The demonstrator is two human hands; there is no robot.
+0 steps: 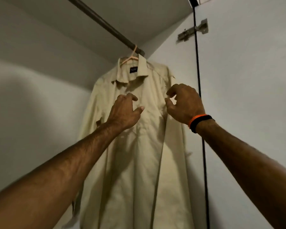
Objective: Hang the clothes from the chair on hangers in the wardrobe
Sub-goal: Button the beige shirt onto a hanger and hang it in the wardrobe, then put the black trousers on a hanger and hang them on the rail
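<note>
1. Inside the wardrobe (pixel 40 96), at the right-hand end of the dark metal rail (pixel 104 25): one pale cream shirt (pixel 139 162), long-sleeved and collared, hanging full length close to the right side wall.
2. Hanger (pixel 130 57): pale peach, its hook over the rail just short of the rail's end; only the hook and a short stretch of the shoulder bar show above the open collar, the rest being under the cloth.
3. Label (pixel 133 69): small and dark, sewn inside the back of the collar; its lettering is too blurred to read.
4. Left hand (pixel 125 111): raised in front of the shirt's chest, at the placket. Fingers loosely bent and spread, thumb out to the right; they clasp nothing visible. Whether the fingertips touch the cloth cannot be told.
5. Right hand (pixel 183 103): raised at the same height, near the shirt's right edge below the shoulder. Fingers and thumb curved towards each other with a gap between them; no fabric is seen held.
6. Wristband (pixel 199 122): orange and black, on the right wrist.
7. Door (pixel 246 80): pale, standing open on the right, separated from the side wall by a dark vertical gap.
8. Hinge (pixel 193 30): metal, fixed near the top, bridging that gap.
9. Both forearms are bare and enter from the lower corners.
</note>
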